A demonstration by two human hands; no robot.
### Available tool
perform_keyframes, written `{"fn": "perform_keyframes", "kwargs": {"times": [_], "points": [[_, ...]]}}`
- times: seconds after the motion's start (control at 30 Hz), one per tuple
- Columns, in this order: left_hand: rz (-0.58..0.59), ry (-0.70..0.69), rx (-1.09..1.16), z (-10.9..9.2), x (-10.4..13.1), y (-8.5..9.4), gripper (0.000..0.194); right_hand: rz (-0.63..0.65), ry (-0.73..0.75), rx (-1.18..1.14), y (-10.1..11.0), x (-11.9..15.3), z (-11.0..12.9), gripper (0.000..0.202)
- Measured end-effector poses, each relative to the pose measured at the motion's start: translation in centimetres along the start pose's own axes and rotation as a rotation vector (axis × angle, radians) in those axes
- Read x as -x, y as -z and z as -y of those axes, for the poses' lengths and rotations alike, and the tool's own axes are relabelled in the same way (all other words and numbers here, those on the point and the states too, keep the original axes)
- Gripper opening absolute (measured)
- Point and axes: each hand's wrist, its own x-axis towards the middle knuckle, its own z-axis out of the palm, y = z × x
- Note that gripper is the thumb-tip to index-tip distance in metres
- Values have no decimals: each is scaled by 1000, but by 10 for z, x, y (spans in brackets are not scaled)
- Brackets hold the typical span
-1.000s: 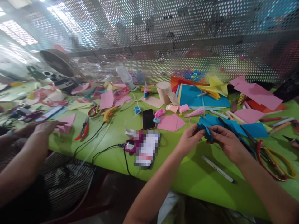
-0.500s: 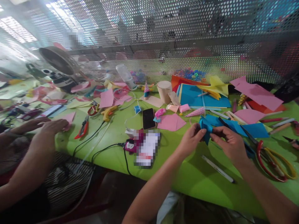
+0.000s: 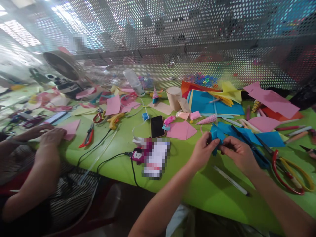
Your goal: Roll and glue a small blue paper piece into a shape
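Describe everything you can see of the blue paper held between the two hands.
The blue paper is a small, bright piece, bent and folded, with matte-looking faces. It is held up over the green table. The left hand pinches it, with paper showing above and below the thumb; the right hand fingers its other side. Fingers hide parts, so its full shape cannot be told.

Single head-worn view, looking forward and down over green tabletop to perforated screen; left hand, right hand close.

Showing a perforated grey screen behind a green table. Letting in white light through windows at left.
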Motion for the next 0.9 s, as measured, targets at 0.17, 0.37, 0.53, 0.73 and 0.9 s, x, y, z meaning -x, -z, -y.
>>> {"fn": "perform_keyframes", "kwargs": {"times": [0.17,0.37,0.53,0.73,0.9], "points": [[31,-11,-112,-4,2,1,33,26,35,50,5,2,2,24],[172,14,-310,-9,4,6,23,-36,104,2,19,-1,4,29],[278,16,-278,-11,4,7,26,-17,221,106,22,-5,10,17],[399,96,-208,-16,4,12,42,-17,184,108,22,-6,11,20],[379,84,-230,-18,4,9,52,-30,130,49,22,-9,11,32]]}}
